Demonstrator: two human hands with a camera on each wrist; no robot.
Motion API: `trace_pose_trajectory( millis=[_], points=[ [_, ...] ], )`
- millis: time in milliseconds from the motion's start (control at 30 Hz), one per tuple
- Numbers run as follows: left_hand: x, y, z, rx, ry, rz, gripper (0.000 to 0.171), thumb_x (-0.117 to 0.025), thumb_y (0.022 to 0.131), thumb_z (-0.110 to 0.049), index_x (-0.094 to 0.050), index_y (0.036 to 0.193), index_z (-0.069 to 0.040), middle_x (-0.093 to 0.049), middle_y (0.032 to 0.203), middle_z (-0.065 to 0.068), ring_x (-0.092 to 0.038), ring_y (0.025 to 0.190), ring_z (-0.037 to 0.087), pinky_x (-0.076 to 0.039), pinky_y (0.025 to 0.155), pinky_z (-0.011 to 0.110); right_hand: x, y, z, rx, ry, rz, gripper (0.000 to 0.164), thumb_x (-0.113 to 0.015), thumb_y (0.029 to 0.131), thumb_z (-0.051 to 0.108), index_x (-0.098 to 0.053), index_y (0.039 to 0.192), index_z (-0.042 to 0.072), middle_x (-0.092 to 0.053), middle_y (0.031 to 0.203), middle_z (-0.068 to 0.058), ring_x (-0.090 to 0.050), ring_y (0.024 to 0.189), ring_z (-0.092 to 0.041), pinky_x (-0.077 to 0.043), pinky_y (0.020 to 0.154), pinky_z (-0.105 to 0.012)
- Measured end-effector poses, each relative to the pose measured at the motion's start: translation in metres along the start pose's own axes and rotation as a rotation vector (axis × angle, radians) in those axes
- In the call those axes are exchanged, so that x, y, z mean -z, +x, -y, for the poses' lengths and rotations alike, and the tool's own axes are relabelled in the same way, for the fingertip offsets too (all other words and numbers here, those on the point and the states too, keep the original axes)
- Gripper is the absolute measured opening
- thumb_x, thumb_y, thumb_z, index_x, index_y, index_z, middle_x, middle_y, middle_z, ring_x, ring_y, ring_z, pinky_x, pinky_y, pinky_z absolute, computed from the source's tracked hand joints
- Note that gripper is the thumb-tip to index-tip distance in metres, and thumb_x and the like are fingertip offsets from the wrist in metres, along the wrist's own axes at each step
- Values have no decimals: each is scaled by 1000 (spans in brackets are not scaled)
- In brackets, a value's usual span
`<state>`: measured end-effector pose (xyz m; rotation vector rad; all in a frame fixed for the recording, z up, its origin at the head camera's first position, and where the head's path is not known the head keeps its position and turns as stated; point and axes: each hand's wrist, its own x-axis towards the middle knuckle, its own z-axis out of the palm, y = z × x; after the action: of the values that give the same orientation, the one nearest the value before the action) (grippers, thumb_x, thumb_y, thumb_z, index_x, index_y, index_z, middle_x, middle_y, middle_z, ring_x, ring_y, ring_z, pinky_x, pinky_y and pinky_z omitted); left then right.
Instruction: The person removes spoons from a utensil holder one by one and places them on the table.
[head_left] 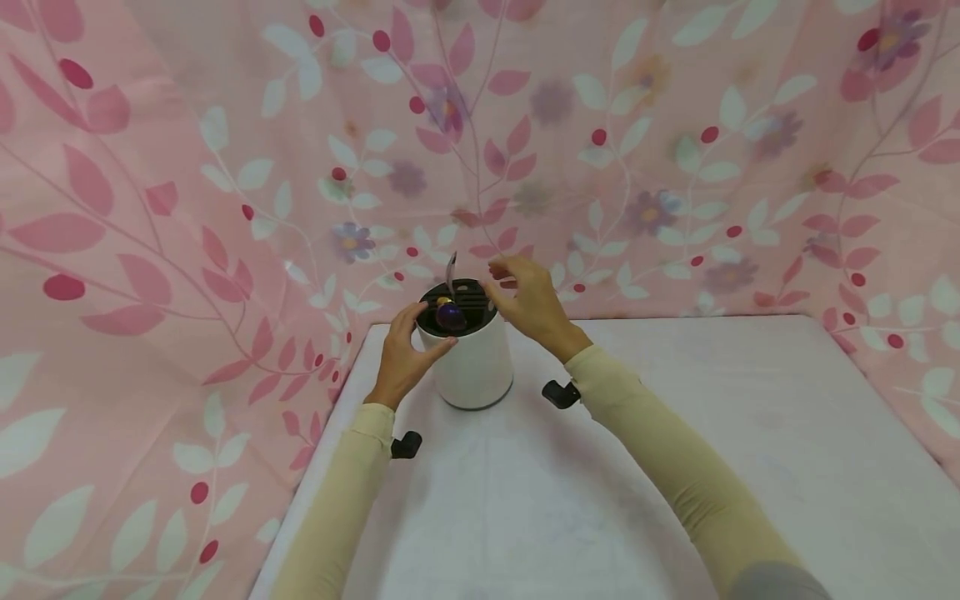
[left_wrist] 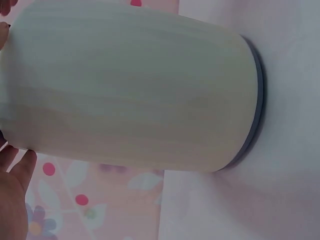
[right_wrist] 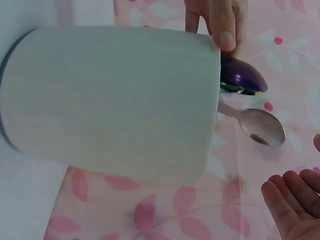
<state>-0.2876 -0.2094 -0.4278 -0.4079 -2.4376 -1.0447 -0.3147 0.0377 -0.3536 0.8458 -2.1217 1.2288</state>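
Observation:
A white cylindrical utensil holder (head_left: 474, 371) with a black slotted top (head_left: 472, 297) stands upright on the table. My left hand (head_left: 405, 358) grips its rim from the left, thumb at the front and fingers round the side. Two spoons stick out of the top: a shiny purple one (right_wrist: 245, 75) by the left thumb and a silver one (right_wrist: 262, 127) standing taller. A small gold-coloured piece (head_left: 444, 301) shows beside the purple bowl. My right hand (head_left: 532, 304) hovers at the holder's right rim; in the right wrist view its fingers (right_wrist: 280, 200) are apart from holder and spoons, holding nothing.
A white cloth covers the table (head_left: 675, 433), which runs to the right and toward me. Behind and on both sides hangs a pink curtain (head_left: 600, 167) with leaves and flowers, close behind the holder. Black wrist cameras (head_left: 561, 394) sit on both sleeves.

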Motion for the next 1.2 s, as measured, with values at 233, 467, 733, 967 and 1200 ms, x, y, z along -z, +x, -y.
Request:
trace_pose_trajectory(
  millis=[233, 467, 733, 967, 1200],
  points=[
    [-3, 0, 1, -3, -6, -17, 79, -80, 78, -46, -48, 140, -10, -44, 146, 13, -39, 136, 25, -35, 112, 45, -25, 14, 8, -85, 57, 24, 29, -73, 89, 15, -66, 111, -2, -67, 105, -17, -68, 93, -23, -58, 82, -34],
    [-3, 0, 2, -21, 1, -19, 75, -81, 78, -44, -49, 138, -11, -45, 145, 9, -40, 135, 23, -34, 112, 43, -43, 26, 16, -170, 58, 0, 32, -78, 85, 26, -70, 102, 0, -71, 97, -12, -70, 83, -18, -58, 78, -25],
    [-3, -2, 3, -41, 2, -31, 73, -82, 78, -40, -51, 136, -8, -47, 143, 9, -41, 134, 24, -36, 111, 42, -55, 28, 12, -234, 23, -31, 28, -77, 86, 26, -72, 99, 2, -73, 93, -9, -69, 80, -17, -57, 77, -24],
    [-1, -3, 5, -48, 6, -45, 70, -82, 79, -39, -55, 133, -5, -47, 144, 13, -39, 136, 25, -33, 113, 46, -65, 30, 9, -266, 65, -76, 30, -79, 84, 28, -74, 99, 2, -74, 92, -8, -71, 80, -16, -58, 76, -25],
    [-4, -3, 6, -53, 10, -44, 69, -81, 79, -40, -56, 133, -5, -48, 143, 9, -37, 138, 21, -32, 114, 44, -72, 28, 6, -281, 64, -103, 22, -76, 87, 22, -75, 97, 4, -74, 91, -5, -70, 81, -14, -56, 78, -22]
  ],
)
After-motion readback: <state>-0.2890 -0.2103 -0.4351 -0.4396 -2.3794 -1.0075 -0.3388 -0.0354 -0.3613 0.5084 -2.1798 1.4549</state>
